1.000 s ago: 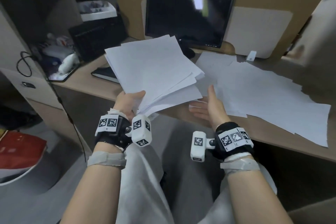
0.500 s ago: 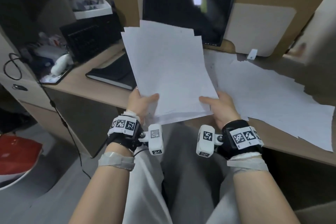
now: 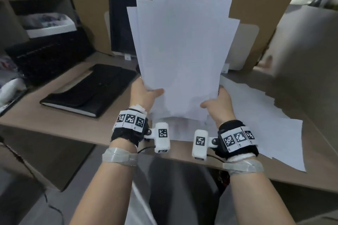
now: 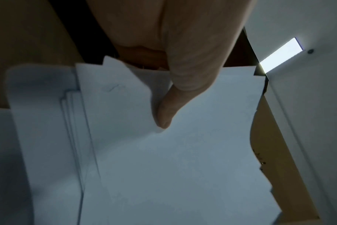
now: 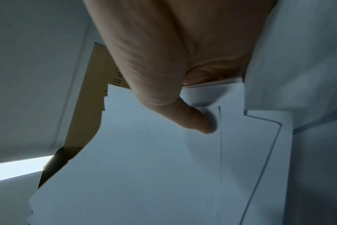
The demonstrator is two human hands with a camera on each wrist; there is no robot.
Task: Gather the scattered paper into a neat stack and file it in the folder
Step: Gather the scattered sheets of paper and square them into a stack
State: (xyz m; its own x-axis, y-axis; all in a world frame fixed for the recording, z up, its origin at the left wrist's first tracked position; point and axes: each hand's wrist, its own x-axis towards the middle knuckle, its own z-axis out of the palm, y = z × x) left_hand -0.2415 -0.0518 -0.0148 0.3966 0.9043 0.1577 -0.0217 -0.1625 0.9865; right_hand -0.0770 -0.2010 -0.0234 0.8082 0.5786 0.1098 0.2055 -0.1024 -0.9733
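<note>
A bundle of white sheets [image 3: 181, 51] stands nearly upright above the desk edge, its top edges fanned and uneven. My left hand [image 3: 146, 93] pinches its lower left side, thumb across the front, also seen in the left wrist view [image 4: 167, 106]. At the lower right side my right hand [image 3: 216, 101] grips it the same way, thumb on the front [image 5: 194, 120]. More loose sheets [image 3: 265, 115] lie scattered over the desk to the right. A black folder [image 3: 91, 89] lies closed on the desk to the left.
A dark monitor [image 3: 122, 29] stands behind the sheets against a cardboard wall. A shelf unit with a black keyboard [image 3: 45, 56] and a white tray [image 3: 49, 25] sits at the left. The desk's front edge [image 3: 64, 131] runs just before my wrists.
The bundle went from tilted in my left hand alone to upright and higher, held by both hands. My right hand came in and took its right side. The view turned left.
</note>
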